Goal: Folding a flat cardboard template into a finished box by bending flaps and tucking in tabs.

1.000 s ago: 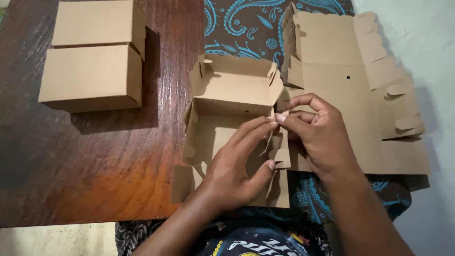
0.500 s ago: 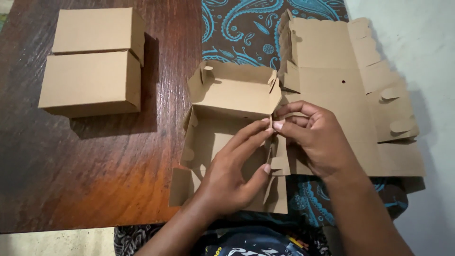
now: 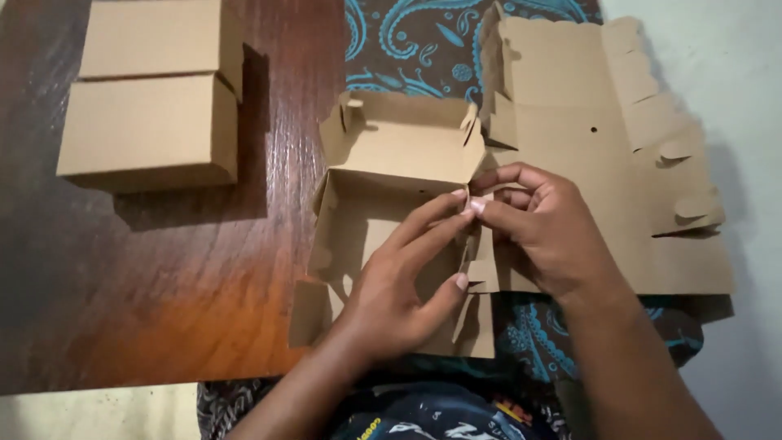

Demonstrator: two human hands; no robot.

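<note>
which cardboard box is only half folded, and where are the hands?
The half-folded box in the middle: walls up, top open, left hand and right hand on its right wall. The two closed boxes sit far left; the flat blank lies right.

Home packing spot: wooden table (image 3: 147,277), cardboard boxes (image 3: 151,98)

A single head-worn camera looked steeply down, close, at the dark brown wooden table (image 3: 163,285) edge.
</note>
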